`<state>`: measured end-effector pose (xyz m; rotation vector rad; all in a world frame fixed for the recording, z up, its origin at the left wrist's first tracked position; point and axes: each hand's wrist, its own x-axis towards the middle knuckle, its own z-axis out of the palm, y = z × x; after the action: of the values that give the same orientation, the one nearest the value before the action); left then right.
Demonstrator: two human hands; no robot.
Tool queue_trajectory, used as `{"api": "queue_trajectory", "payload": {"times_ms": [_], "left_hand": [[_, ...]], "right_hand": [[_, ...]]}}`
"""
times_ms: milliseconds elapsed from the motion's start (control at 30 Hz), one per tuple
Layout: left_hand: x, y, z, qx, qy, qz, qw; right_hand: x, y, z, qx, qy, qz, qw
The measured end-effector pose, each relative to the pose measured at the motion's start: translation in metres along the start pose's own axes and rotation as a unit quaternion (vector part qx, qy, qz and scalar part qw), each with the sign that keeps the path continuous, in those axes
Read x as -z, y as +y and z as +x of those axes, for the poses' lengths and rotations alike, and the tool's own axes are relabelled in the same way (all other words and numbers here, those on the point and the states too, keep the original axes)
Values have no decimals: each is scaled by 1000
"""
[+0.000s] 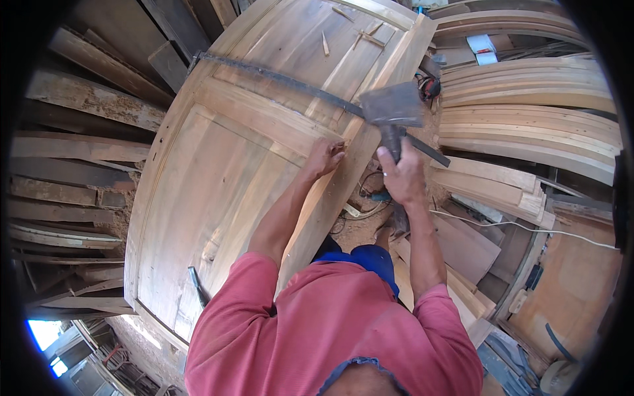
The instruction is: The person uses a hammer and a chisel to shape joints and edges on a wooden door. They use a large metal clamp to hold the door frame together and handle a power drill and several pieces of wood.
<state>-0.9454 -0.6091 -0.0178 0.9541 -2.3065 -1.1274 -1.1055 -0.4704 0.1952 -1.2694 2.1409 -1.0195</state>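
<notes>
A large wooden panel door [198, 171] lies flat in front of me. My right hand [403, 173] is wrapped around the dark handle of a mallet [391, 105], whose broad head is smeared by motion over the door's right edge. My left hand [325, 157] rests on the door beside its right-hand frame piece, with fingers curled together. Whatever they pinch is too small to name. A long dark bar clamp [284, 79] crosses the door beyond both hands. Thin pointed wood slivers [325, 43] lie scattered on the far panel.
A chisel-like tool [197, 285] lies at the door's near left. Stacked boards [86, 148] line the left side, and curved timber pieces [528, 125] are piled on the right. A white cable [515, 224] runs across the right side. A red and black tool [429, 87] sits beyond the mallet.
</notes>
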Motion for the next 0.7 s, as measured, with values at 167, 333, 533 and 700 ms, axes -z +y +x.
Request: {"api": "queue_trajectory", "payload": {"times_ms": [167,333,533,700], "left_hand": [[-10,-19,8,24,1,-29,999],[-5,3,15,17,-21,6,1000],[-33,-33,-11,-18,39,24,999],[-14,-15,10,-42,26,55,997]], "right_hand": [[22,-69,-1,220,177,175,943],[-47,30,-13,126,118,11,985],[-42,45,-4,-78,-98,-73,989],[19,-63,12,118,141,170,968]]}}
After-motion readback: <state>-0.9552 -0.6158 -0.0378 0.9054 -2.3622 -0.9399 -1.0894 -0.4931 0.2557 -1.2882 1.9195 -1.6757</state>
